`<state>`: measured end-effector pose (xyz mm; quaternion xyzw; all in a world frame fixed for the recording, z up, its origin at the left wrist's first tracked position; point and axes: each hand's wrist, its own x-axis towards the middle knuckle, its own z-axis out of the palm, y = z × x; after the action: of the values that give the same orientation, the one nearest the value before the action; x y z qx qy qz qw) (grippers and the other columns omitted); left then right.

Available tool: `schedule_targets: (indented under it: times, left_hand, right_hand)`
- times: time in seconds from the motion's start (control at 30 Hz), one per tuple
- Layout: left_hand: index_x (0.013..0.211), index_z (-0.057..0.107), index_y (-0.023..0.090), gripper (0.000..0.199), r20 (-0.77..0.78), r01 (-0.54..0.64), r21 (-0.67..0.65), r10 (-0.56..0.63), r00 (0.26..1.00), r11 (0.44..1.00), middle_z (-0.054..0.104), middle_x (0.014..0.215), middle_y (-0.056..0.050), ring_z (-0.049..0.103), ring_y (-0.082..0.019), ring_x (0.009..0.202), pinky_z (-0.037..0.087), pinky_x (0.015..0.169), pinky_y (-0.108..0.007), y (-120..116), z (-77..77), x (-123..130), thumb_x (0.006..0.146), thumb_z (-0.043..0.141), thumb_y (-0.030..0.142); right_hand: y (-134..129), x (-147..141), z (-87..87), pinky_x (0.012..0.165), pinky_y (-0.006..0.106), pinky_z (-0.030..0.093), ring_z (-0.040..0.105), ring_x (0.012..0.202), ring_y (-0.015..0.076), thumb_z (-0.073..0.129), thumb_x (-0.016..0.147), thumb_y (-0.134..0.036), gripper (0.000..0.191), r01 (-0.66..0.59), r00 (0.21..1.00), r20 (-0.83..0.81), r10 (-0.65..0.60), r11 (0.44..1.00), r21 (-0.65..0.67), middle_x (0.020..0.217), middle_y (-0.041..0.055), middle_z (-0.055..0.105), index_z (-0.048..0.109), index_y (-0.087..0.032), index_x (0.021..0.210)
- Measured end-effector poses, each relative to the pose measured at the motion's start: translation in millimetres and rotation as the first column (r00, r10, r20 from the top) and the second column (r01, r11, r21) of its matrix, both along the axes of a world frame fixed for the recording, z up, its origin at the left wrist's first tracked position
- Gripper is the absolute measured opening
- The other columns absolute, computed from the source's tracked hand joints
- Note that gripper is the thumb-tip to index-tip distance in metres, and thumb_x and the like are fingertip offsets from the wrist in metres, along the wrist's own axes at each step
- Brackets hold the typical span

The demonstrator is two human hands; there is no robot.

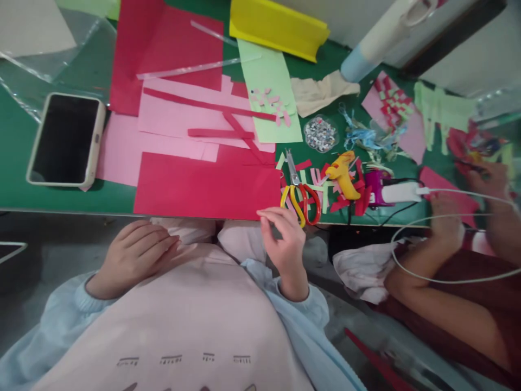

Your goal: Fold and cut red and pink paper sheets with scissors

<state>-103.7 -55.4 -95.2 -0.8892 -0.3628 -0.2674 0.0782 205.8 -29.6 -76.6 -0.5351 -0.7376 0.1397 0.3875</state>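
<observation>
Gently take the near red sheet (207, 184) on the table (109, 196), probably light and creasable, by its edges, with left hand (136, 252) loosely curled, right hand (287, 236) half-closed by its near-right corner, grips unclear.

On my feed, a paper sheet (203, 187) lies ahead and left of the right fingers (280, 218), the scissors (299, 187) just right, the glue gun (345, 176) farther right, a dish (335, 143) well ahead. Ahead and left of the left fingers (142, 239) I see the phone (67, 141) on the table (114, 198).
</observation>
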Motion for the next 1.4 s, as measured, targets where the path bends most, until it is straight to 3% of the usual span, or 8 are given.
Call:
schedule_targets:
  times: [0.13, 0.27, 0.67, 0.93, 1.03, 1.1, 1.2, 1.4]
  left_hand:
    - [0.08, 0.055, 0.02, 0.024, -0.027, -0.134, -0.052, 0.133, 0.991, 0.99, 0.069, 0.072, -0.001, 0.063, -0.017, 0.071, 0.054, 0.075, -0.035, -11.5, 1.6, -11.1, 0.075, 0.079, 0.021]
    - [0.08, 0.051, 0.022, 0.024, -0.041, -0.156, -0.06, 0.153, 0.987, 0.986, 0.066, 0.07, 0.002, 0.062, -0.016, 0.071, 0.053, 0.074, -0.033, -16.8, 5.3, -21.7, 0.079, 0.075, 0.02]
    - [0.08, 0.052, 0.022, 0.019, -0.039, -0.174, -0.077, 0.172, 0.984, 0.982, 0.067, 0.074, 0.001, 0.062, -0.016, 0.074, 0.051, 0.074, -0.033, -19.2, -2.6, -33.0, 0.083, 0.071, 0.022]
    - [0.083, 0.057, 0.02, 0.015, 0.019, -0.173, -0.094, 0.176, 0.984, 0.98, 0.069, 0.077, -0.001, 0.064, -0.018, 0.078, 0.052, 0.078, -0.034, -20.0, -7.0, -36.7, 0.081, 0.072, 0.018]
    - [0.096, 0.064, 0.02, 0.02, 0.048, -0.202, -0.111, 0.209, 0.977, 0.973, 0.073, 0.085, -0.005, 0.067, -0.021, 0.084, 0.052, 0.08, -0.036, -22.3, -8.2, -32.4, 0.08, 0.074, 0.019]
    - [0.116, 0.064, 0.019, 0.039, 0.05, -0.221, -0.107, 0.227, 0.973, 0.969, 0.076, 0.097, -0.007, 0.068, -0.023, 0.091, 0.052, 0.085, -0.037, -24.5, -10.3, -27.6, 0.079, 0.075, 0.018]
    - [0.144, 0.049, 0.023, 0.065, 0.039, -0.288, -0.133, 0.295, 0.955, 0.948, 0.074, 0.117, -0.007, 0.068, -0.025, 0.105, 0.049, 0.094, -0.039, -27.5, -15.3, -19.7, 0.082, 0.071, 0.019]
    - [0.154, 0.033, 0.024, 0.073, -0.007, -0.391, -0.144, 0.395, 0.919, 0.909, 0.066, 0.133, -0.008, 0.063, -0.026, 0.121, 0.043, 0.104, -0.04, -27.6, -24.6, -8.5, 0.088, 0.064, 0.023]
  right_hand:
    - [10.6, -38.2, -4.2, 0.085, 0.034, 0.054, 0.064, 0.09, 0.0179, 0.057, 0.092, -0.015, 0.016, -0.15, 0.986, 0.06, 0.153, 0.988, -0.043, 0.093, 0.0069, 0.071, 0.071, -0.02, 0.098]
    - [17.7, -62.7, -5.4, 0.091, 0.036, 0.05, 0.062, 0.097, 0.0194, 0.055, 0.094, -0.022, 0.017, -0.236, 0.952, 0.167, 0.257, 0.963, -0.134, 0.099, 0.0062, 0.071, 0.071, -0.022, 0.101]
    - [23.9, -84.1, -1.0, 0.097, 0.04, 0.042, 0.056, 0.11, 0.0244, 0.065, 0.091, -0.034, 0.027, -0.301, 0.873, 0.333, 0.356, 0.931, -0.205, 0.116, 0.0092, 0.066, 0.068, -0.022, 0.115]
    - [31.2, -101.6, -5.6, 0.091, 0.038, 0.043, 0.055, 0.104, 0.0222, 0.061, 0.095, -0.032, 0.019, -0.357, 0.833, 0.373, 0.409, 0.912, -0.203, 0.11, 0.0069, 0.067, 0.072, -0.024, 0.108]
    - [33.1, -102.1, -7.0, 0.09, 0.037, 0.043, 0.056, 0.102, 0.0209, 0.059, 0.096, -0.032, 0.019, -0.351, 0.851, 0.331, 0.409, 0.91, -0.221, 0.107, 0.0063, 0.068, 0.074, -0.025, 0.106]
    - [34.2, -102.3, -7.0, 0.09, 0.037, 0.044, 0.056, 0.101, 0.0201, 0.059, 0.096, -0.032, 0.019, -0.348, 0.864, 0.298, 0.406, 0.909, -0.231, 0.105, 0.0055, 0.068, 0.075, -0.025, 0.104]
    - [36.3, -103.7, -5.6, 0.09, 0.037, 0.044, 0.056, 0.1, 0.0196, 0.06, 0.096, -0.031, 0.018, -0.333, 0.882, 0.255, 0.395, 0.908, -0.256, 0.102, 0.0045, 0.068, 0.076, -0.025, 0.1]
    - [43.4, -109.2, 1.4, 0.086, 0.036, 0.046, 0.055, 0.094, 0.0194, 0.063, 0.093, -0.027, 0.014, -0.305, 0.895, 0.222, 0.387, 0.894, -0.329, 0.094, 0.0043, 0.066, 0.077, -0.025, 0.092]
